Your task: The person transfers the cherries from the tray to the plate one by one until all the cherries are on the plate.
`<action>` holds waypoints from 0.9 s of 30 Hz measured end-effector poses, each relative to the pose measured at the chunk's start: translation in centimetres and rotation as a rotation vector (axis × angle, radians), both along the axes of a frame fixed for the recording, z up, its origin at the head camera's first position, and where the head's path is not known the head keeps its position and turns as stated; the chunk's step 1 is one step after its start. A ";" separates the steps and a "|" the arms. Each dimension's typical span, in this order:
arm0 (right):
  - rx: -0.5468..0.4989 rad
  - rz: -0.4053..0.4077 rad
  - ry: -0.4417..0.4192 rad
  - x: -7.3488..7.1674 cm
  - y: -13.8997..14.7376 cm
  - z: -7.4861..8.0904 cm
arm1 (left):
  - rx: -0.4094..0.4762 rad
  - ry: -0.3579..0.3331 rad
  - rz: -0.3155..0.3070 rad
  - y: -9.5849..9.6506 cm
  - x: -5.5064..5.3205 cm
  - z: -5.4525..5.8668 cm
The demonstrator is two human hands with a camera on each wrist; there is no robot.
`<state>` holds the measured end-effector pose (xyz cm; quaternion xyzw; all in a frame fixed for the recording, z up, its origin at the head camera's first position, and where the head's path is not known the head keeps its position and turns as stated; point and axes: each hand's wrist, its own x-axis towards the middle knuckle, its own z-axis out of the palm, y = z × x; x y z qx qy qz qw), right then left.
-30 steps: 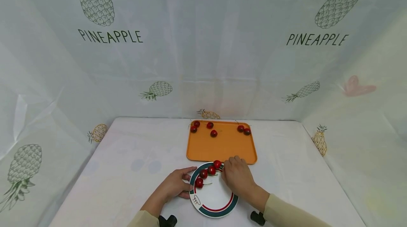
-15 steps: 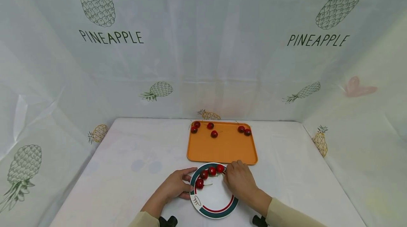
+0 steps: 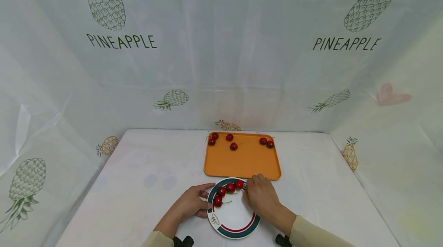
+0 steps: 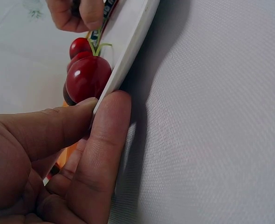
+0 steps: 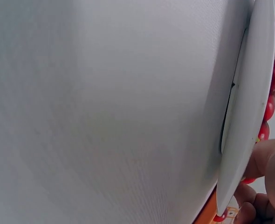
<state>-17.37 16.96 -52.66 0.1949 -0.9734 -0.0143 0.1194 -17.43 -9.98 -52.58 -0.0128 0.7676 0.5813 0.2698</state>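
A round white plate (image 3: 235,216) with a green and red rim band stands on the table's near side. My left hand (image 3: 189,201) holds its left rim, thumb on top and finger underneath, as the left wrist view shows. Several red cherries (image 3: 221,191) line the plate's upper left, some with green stems. At the plate's upper right, my right hand (image 3: 261,197) curls its fingers at the end cherry (image 3: 238,184) in that row. In the right wrist view, red cherry skin (image 5: 248,180) shows between those fingers; their grip is partly hidden.
Just beyond the plate lies an orange tray (image 3: 242,162), its near edge close to the plate's far rim. Several dark red cherries (image 3: 233,146) lie along the tray's far half. A white cloth covers the table (image 3: 145,201); pineapple-printed sheeting (image 3: 228,47) hangs behind.
My right hand has drawn the end cherry from the far rim toward me, slightly right, into the row. The left hand keeps its hold on the plate.
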 end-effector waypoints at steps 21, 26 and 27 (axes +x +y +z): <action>0.071 0.201 0.170 -10.7 2.0 4.2 | -0.009 -0.023 0.009 0.0 -0.2 0.0; 0.107 0.205 0.137 -13.7 2.3 4.0 | -0.009 -0.024 0.011 0.0 -0.1 0.3; 0.113 0.206 0.132 -14.2 2.3 3.9 | -0.008 -0.024 0.011 0.0 -0.1 0.4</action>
